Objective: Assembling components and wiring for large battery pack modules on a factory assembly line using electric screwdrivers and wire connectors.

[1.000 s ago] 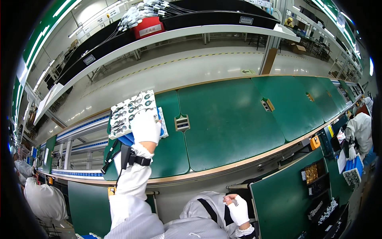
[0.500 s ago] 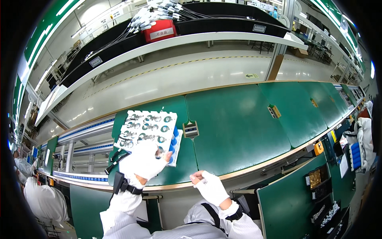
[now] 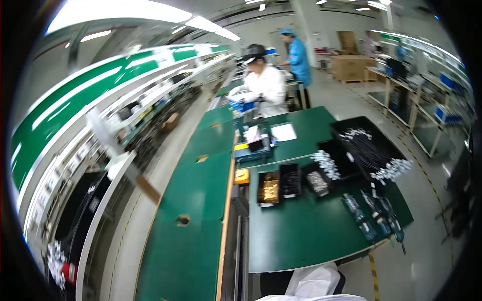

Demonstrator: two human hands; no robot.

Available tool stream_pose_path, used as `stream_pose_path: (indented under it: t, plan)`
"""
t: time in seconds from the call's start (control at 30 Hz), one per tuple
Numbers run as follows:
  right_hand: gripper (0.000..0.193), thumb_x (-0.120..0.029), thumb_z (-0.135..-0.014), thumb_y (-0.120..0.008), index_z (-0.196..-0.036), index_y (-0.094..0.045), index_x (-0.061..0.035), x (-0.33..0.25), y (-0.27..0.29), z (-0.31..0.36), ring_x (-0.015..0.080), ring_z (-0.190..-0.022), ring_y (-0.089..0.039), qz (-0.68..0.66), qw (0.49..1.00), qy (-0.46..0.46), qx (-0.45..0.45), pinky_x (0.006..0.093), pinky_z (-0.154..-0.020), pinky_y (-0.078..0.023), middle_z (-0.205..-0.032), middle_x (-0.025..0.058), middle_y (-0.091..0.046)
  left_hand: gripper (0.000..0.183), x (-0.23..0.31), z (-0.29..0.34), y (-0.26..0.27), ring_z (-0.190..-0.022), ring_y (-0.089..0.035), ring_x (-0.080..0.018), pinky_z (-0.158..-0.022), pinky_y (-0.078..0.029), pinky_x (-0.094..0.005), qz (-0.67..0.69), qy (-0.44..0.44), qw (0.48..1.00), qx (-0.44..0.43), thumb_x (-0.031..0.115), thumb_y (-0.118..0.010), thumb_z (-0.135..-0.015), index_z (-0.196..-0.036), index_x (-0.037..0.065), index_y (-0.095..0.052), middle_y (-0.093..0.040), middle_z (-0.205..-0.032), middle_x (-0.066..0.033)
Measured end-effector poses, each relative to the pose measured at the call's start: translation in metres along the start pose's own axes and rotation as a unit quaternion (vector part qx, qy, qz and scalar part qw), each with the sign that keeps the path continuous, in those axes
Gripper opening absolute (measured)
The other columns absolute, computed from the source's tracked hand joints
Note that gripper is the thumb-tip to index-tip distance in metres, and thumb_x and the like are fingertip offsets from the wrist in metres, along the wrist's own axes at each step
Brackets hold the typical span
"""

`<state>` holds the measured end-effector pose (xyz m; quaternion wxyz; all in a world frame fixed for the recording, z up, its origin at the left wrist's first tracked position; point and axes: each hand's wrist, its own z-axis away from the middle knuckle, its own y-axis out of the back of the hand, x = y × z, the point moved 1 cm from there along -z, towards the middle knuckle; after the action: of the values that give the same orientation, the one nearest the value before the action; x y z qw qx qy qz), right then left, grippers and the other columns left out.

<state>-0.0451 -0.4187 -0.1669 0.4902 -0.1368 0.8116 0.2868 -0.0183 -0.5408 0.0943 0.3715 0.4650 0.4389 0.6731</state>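
Neither of my hands shows; only white cloth of my clothing appears at the lower edge. Just beyond it lies a green worktable. Several dark teal electric screwdrivers rest on its right part. Along its far side stand a black bin of gold-coloured small parts, a black bin with dark contents and a bin of silvery small parts. A larger black tray holds black cables with white ends.
A long green bench with cut-outs runs away on the left, beside a shelf with a red box. A person in white works beyond the table near a dark fixture. Another, in blue, stands behind. Carts stand right.
The view has swung far to the right. Both my hands, and the white tray with blue parts by my left hand, have gone out of view; the side table now lies ahead.
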Motion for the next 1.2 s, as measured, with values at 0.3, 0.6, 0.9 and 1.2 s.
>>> stream_pose_path:
  t: [0.3,0.6,0.9,1.2]
  plan:
    - [0.040,-0.037,-0.096,-0.067,-0.119,-0.070,-0.0049,-0.175,0.184,0.125,0.0215,-0.091,-0.068,-0.162,0.968,-0.157,0.112,0.0351,-0.081,-0.055,-0.105,0.0124,-0.073,0.052,0.097,0.080,0.033,-0.121,-0.060,-0.0288,-0.105,-0.047,-0.0391,0.312,-0.037,0.949,0.028,0.037,-0.038,-0.108,-0.136,-0.002,-0.058,-0.063,-0.136,-0.0173]
    - [0.019,-0.025,-0.096,-0.059,-0.095,-0.068,-0.0073,-0.060,0.343,0.280,0.0347,-0.077,-0.063,-0.080,0.943,-0.025,0.322,0.0457,-0.069,-0.052,-0.083,0.0151,-0.064,0.041,0.264,0.038,-0.062,-0.109,-0.067,-0.0260,-0.096,-0.056,-0.0379,0.547,-0.166,0.786,-0.235,0.026,-0.043,-0.107,-0.131,-0.002,-0.061,-0.066,-0.129,-0.0137]
    - [0.073,-0.068,-0.100,-0.042,-0.112,-0.070,-0.0024,-0.199,0.463,0.496,0.0399,-0.101,-0.068,0.332,0.761,-0.458,0.318,0.0428,-0.088,-0.053,-0.106,0.0236,-0.071,0.019,0.493,0.061,-0.257,-0.050,-0.043,-0.0080,-0.044,-0.033,-0.0265,0.503,-0.186,0.762,-0.364,0.018,-0.062,-0.099,-0.082,0.008,-0.061,-0.050,-0.063,0.0036]
    - [0.061,-0.057,-0.105,-0.045,-0.095,-0.069,-0.0015,-0.214,0.486,0.538,0.0401,-0.085,-0.068,0.140,0.717,-0.501,0.464,0.0441,-0.075,-0.053,-0.088,0.0242,-0.070,0.025,0.480,0.022,-0.399,-0.069,-0.055,-0.0114,-0.061,-0.045,-0.0300,0.350,-0.530,0.755,-0.165,0.024,-0.063,-0.102,-0.095,0.001,-0.068,-0.063,-0.073,-0.0061]
